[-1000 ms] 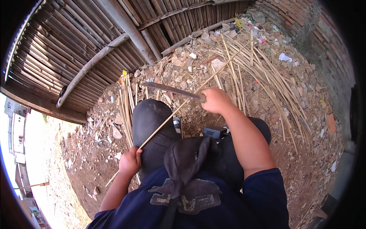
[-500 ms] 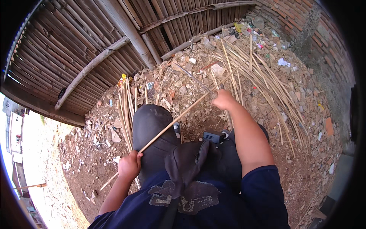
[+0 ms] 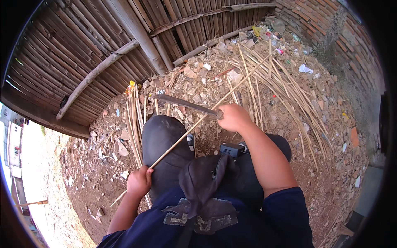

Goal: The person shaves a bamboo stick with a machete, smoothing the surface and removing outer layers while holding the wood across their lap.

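— How is the ground covered?
— Stones and litter are scattered over the brown dirt, which is bordered by a slatted wall at the upper left and a brick wall at the upper right.
— Where is the stick held?
— It is gripped near its lower end by the left hand, with the fingers closed around it. From there it is slanted up to the right, across the left knee.
— And what is held by the right hand?
— A knife; its handle is mostly hidden in the closed fist, and its blade is pointed to the left.
— Is the stick touched by the blade?
— The two are seen crossing just beside the right hand, but whether contact is made cannot be told.
— What else is seen nearby?
— A loose pile of sticks is spread at the upper right, and a narrower bunch of sticks is laid beside the left knee. A dark box is seen between the legs.
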Demonstrator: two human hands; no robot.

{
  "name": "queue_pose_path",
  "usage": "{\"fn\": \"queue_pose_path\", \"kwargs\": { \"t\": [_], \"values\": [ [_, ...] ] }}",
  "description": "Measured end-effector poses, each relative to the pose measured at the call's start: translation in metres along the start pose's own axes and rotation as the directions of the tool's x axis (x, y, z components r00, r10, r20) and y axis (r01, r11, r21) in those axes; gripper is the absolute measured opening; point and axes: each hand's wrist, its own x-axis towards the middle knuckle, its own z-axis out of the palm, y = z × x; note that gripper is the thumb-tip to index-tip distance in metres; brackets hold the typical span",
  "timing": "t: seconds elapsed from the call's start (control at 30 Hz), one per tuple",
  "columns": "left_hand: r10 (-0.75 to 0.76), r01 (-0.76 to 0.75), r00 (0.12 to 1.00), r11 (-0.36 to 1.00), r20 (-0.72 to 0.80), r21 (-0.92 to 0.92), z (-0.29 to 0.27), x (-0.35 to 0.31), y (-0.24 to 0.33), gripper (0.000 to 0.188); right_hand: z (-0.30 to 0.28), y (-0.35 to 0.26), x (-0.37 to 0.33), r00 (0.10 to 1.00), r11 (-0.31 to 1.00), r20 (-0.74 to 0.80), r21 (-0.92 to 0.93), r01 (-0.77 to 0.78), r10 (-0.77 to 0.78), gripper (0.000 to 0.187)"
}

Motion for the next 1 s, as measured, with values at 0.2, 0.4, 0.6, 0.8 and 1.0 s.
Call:
{"fn": "queue_pose_path", "kwargs": {
  "t": [0.2,0.4,0.6,0.8,1.0],
  "values": [
    [0.042,-0.039,0.999,0.996,-0.033,0.082,-0.002,0.008,0.007,0.037,-0.001,0.078,0.033,0.965,0.976,-0.182,0.136,-0.167,0.191,0.034],
    [0.079,-0.082,0.996,0.991,-0.032,-0.11,-0.008,0.006,0.005,0.034,-0.002,0.019,-0.009,0.999,0.999,-0.037,0.006,-0.033,0.033,0.042],
    [0.1,-0.13,0.973,0.981,-0.206,-0.141,-0.009,0.015,0.002,0.032,-0.009,0.019,-0.014,0.991,0.994,-0.109,-0.078,0.073,-0.081,0.038],
    [0.096,-0.098,0.983,0.995,-0.16,-0.009,0.01,0.009,-0.006,0.031,-0.026,-0.005,-0.017,0.994,0.988,-0.087,-0.131,-0.08,0.069,0.036],
    [0.041,-0.043,0.998,0.998,-0.049,-0.046,0.003,0.019,-0.003,0.037,-0.011,-0.01,-0.02,0.998,0.974,-0.043,-0.227,0.023,-0.034,0.033]
  ]
}}
